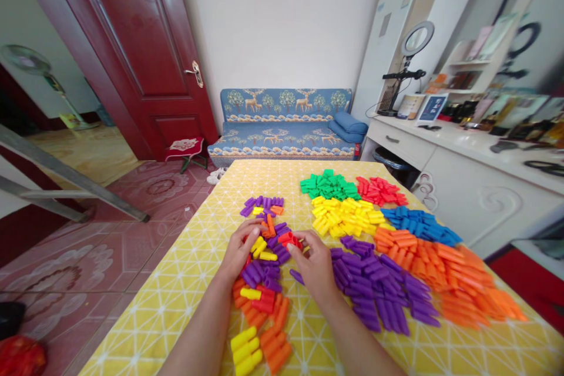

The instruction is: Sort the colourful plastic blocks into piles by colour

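Observation:
My right hand (315, 261) is closed on a few red plastic tubes (288, 239), pinched between thumb and fingers above the mixed pile. Across from it, my left hand (240, 249) lies at the pile's left side. Its fingers are bent, with thumb and forefinger apart, close to orange tubes (268, 226); whether they touch is unclear. Yellow tubes (259, 248) lie beside the left thumb. Purple tubes (262, 273) sit between the hands, and a single purple tube (296, 276) lies under the right hand.
Sorted heaps cover the table's right side: green (330, 185), red (381, 191), yellow (346, 217), blue (420, 224), orange (458, 273) and purple (381, 288). Nearer me are joined yellow tubes (245, 352) and orange tubes (275, 348). A white dresser (484, 170) stands at right.

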Demonstrator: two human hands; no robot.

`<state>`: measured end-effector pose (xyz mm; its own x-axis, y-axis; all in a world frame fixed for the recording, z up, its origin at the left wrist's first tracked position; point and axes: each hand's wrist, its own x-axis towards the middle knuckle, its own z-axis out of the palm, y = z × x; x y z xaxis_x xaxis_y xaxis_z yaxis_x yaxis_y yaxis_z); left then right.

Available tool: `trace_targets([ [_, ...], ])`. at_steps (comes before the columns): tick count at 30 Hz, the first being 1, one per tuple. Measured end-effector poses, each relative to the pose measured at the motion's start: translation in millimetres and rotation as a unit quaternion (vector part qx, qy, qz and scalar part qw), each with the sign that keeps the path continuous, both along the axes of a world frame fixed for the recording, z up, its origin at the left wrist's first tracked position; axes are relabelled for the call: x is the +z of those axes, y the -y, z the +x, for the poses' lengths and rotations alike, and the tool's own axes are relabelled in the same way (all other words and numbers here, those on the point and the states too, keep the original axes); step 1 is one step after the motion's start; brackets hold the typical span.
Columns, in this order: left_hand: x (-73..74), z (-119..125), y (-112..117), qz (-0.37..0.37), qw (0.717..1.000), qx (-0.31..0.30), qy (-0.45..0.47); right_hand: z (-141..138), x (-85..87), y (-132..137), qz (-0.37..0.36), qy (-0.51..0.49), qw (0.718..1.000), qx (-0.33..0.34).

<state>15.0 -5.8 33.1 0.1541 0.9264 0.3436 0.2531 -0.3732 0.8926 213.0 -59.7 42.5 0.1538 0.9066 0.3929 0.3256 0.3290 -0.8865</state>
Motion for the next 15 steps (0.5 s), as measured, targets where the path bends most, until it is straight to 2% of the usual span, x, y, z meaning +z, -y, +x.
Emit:
trace_targets([
  [4, -0.3, -0.4, -0.2, -0.005, 1.0, 0.005, 0.0, 29.4, 26.8, -12.0, -0.011, -0.033, 0.999, 0.013],
  [8, 0.6, 0.4, 0.2, -0.009, 1.0, 0.005, 0.006, 92.2, 57.3, -48.8, 0.0, -0.031, 0.999, -0.016],
  [9, 0.8, 0.6, 0.3, -0.011, 1.0, 0.005, 0.008, 110.6, 62.1, -61.4, -0.009, -0.036, 0.999, -0.039],
  [11, 1.1, 0.9, 0.4, -0.014, 1.0, 0.006, 0.01, 146.8, 66.8, -87.9, -0.055, -0.058, 0.989, -0.127],
  [12, 1.1, 0.9, 0.4, -0.014, 1.0, 0.006, 0.011, 163.9, 67.1, -100.8, -0.085, -0.076, 0.978, -0.177],
  [15, 0.5, 0.5, 0.0, -0.013, 1.0, 0.004, 0.01, 208.0, 63.1, -133.0, -0.122, -0.109, 0.948, -0.273],
])
